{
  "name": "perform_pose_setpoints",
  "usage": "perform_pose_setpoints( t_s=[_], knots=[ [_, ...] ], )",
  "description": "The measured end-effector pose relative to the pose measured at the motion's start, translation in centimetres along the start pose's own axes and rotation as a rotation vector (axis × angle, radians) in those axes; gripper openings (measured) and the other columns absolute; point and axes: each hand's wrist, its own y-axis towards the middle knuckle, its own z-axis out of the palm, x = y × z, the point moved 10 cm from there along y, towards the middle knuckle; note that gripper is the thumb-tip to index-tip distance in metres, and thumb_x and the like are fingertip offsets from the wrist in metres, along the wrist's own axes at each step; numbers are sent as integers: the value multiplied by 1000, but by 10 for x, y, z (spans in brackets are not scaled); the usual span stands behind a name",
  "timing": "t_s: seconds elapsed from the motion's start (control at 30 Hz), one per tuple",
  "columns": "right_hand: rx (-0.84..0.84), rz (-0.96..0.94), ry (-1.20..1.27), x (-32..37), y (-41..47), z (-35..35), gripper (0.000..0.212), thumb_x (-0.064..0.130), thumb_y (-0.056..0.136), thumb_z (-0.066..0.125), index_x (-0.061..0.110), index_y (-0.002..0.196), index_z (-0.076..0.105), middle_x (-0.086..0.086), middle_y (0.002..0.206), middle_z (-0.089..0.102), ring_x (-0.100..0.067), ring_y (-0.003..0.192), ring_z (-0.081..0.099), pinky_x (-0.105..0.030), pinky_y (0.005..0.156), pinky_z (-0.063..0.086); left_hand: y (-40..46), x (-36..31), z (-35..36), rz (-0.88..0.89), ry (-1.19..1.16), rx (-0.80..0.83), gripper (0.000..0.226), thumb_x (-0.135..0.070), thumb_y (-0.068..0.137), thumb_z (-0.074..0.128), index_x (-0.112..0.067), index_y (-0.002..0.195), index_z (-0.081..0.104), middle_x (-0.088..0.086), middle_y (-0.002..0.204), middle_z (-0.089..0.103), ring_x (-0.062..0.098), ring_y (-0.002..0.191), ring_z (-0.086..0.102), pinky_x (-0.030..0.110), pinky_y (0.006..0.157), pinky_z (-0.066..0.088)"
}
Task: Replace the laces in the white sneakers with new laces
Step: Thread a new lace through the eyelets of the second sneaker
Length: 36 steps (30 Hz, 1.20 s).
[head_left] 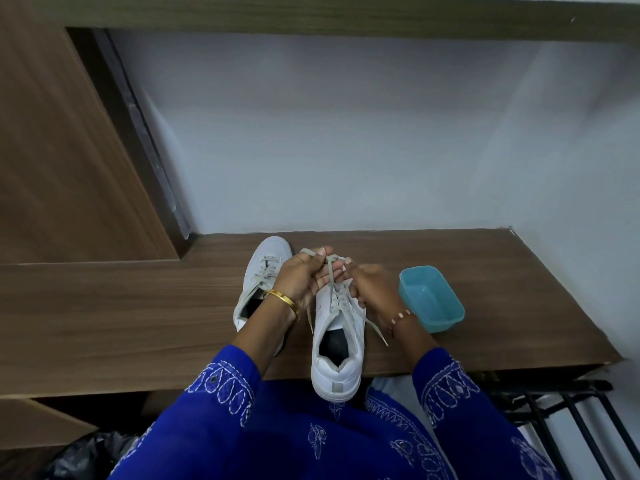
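Two white sneakers stand on a wooden desk (104,313). The nearer sneaker (337,355) points away from me, its heel hanging over the desk's front edge. Its grey lace (334,271) is threaded through the eyelets, with loose ends trailing on both sides. My left hand (303,278) pinches a loop of this lace above the toe. My right hand (370,287) grips the shoe's right side near the eyelets, fingers on the lace. The second sneaker (259,271) lies behind my left wrist, laced in grey.
A light blue plastic tub (433,299) sits on the desk right of my right hand. A white wall rises behind the desk. A dark metal rack (571,420) stands at lower right, a black bag (90,455) at lower left.
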Motion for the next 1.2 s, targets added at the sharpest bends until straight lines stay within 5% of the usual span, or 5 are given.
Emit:
perform_pose_setpoints(
  t_s=[0.2,0.4,0.77,1.03,1.2],
  knots=[
    [-69,70,17,-5,13,-8,45,42,92,50,12,59,50,-2,53,42,-12,45,37,-22,43,30,-1,0,4,-2,70,35,20,-3,96,42,-1,83,57,7,61,70,12,60,69,23,65,57],
    [177,159,-3,-13,9,13,42,42,92,49,13,64,61,0,61,53,-10,54,43,-20,53,36,4,-9,4,54,158,57,21,-1,95,41,-3,82,58,2,56,67,8,57,67,17,62,56],
    [165,150,2,-12,22,17,39,46,94,43,12,85,59,-3,67,47,-11,52,37,-22,49,34,5,-12,2,81,114,79,24,1,95,38,-1,80,56,3,66,69,10,63,66,20,63,56],
    [384,154,105,-18,17,28,38,39,98,39,11,97,63,-11,99,65,-26,91,60,-47,94,46,4,-17,2,66,53,61,21,1,96,38,0,83,54,8,62,65,12,59,68,26,65,57],
    [514,119,10,-20,11,24,24,14,98,41,12,95,64,-3,96,65,-16,88,57,-37,88,45,9,-14,-6,59,40,41,20,-1,95,40,-1,83,56,8,61,63,12,59,67,26,65,58]
  ],
)
